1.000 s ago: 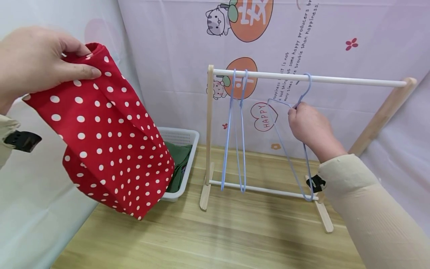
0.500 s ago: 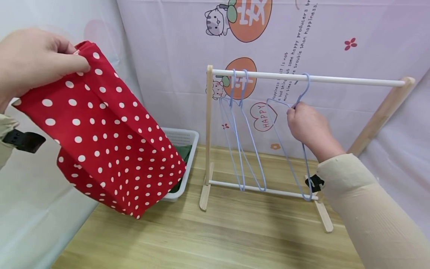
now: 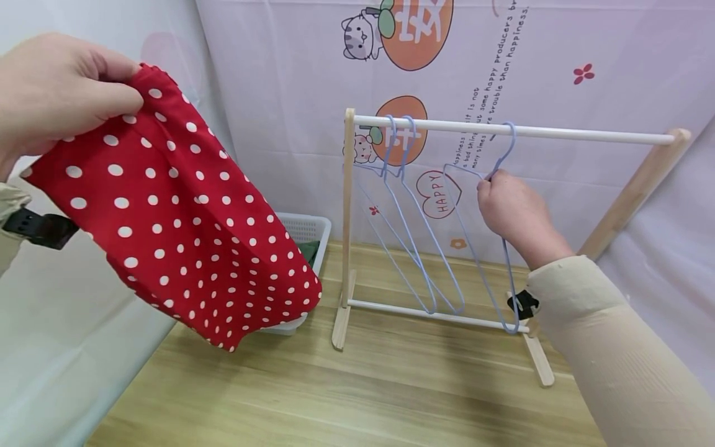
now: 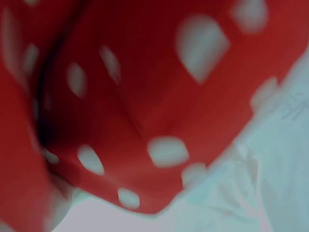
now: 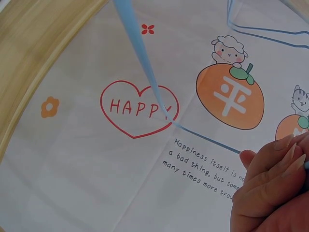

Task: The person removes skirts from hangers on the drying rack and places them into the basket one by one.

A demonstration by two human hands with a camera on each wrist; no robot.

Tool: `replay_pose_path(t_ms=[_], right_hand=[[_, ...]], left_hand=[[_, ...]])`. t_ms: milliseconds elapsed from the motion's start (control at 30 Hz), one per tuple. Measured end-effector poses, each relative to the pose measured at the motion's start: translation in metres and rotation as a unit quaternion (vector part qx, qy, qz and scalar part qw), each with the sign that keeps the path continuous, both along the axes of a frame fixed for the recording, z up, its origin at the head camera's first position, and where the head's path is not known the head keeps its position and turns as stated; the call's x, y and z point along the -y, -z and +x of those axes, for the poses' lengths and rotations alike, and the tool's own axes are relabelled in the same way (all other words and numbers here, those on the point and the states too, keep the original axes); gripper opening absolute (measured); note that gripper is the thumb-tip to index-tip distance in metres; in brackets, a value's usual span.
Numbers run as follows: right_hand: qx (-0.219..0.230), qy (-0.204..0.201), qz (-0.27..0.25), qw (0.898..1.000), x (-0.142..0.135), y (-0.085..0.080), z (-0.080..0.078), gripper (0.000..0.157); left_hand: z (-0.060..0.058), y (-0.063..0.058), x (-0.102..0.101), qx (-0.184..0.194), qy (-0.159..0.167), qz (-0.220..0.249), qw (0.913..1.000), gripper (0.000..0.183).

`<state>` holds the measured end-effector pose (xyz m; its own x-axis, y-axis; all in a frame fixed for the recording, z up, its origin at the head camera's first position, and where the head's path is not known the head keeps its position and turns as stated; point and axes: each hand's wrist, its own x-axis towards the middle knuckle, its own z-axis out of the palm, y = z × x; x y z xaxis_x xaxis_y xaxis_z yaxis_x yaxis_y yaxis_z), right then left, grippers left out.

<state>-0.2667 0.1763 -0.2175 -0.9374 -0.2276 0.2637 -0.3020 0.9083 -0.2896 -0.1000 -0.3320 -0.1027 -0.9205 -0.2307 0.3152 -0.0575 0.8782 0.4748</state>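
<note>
My left hand (image 3: 69, 93) pinches the top edge of a red cloth item with white dots (image 3: 190, 223); whether it is a skirt or another garment I cannot tell. It hangs down at a slant, partly in front of a white basket. Close up, the red dotted fabric (image 4: 130, 106) fills most of the left wrist view. On the right, my right hand (image 3: 516, 208) grips a light blue hanger (image 5: 140, 53) just below its hook, which is still over the rack's white top rail (image 3: 586, 133). The curled fingers (image 5: 270, 193) hide the hanger's neck.
Two more blue hangers (image 3: 394, 138) hang near the rail's left end, beside a wooden post (image 3: 350, 205). Behind the cloth stands the white basket (image 3: 326, 228) with dark green fabric (image 3: 309, 251) inside. A printed curtain (image 3: 625, 56) backs the wooden tabletop (image 3: 357, 385).
The dotted cloth has swung, its lower right corner moving right over the basket. The two loose hangers have turned on the rail, their lower ends to the right. My right hand has stayed put.
</note>
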Motion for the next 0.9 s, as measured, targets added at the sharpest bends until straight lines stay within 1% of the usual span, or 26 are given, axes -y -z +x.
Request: replay_pose_path(t_ms=[100, 300, 467, 533, 667, 767, 833, 900], right_hand=[[-0.003, -0.001, 0.002, 1.000, 0.000, 0.000, 0.000, 0.051], [-0.007, -0.002, 0.005, 1.000, 0.000, 0.001, -0.001, 0.051], [-0.005, -0.001, 0.006, 1.000, 0.000, 0.001, -0.001, 0.051], [-0.002, -0.001, 0.005, 1.000, 0.000, 0.001, -0.001, 0.052], [0.000, -0.001, 0.002, 1.000, 0.001, 0.002, -0.001, 0.052], [0.000, -0.002, 0.001, 1.000, 0.001, 0.002, 0.000, 0.052], [-0.001, -0.001, 0.001, 1.000, 0.001, 0.001, 0.000, 0.052], [-0.003, -0.001, 0.000, 1.000, 0.000, 0.001, 0.000, 0.052]], left_hand=[[-0.001, 0.000, 0.000, -0.003, -0.008, 0.005, 0.9999, 0.054], [0.000, 0.000, -0.004, -0.017, -0.025, 0.045, 0.9985, 0.056], [0.002, -0.002, -0.009, -0.040, -0.013, 0.108, 0.9932, 0.061], [0.003, -0.002, -0.010, -0.045, -0.005, 0.117, 0.9921, 0.063], [0.004, -0.001, -0.014, -0.042, -0.003, 0.090, 0.9951, 0.063], [0.002, -0.002, -0.015, -0.030, -0.006, 0.054, 0.9981, 0.061], [0.000, -0.003, -0.016, -0.025, -0.006, 0.023, 0.9994, 0.056], [-0.003, -0.005, -0.017, -0.029, -0.001, -0.018, 0.9994, 0.047]])
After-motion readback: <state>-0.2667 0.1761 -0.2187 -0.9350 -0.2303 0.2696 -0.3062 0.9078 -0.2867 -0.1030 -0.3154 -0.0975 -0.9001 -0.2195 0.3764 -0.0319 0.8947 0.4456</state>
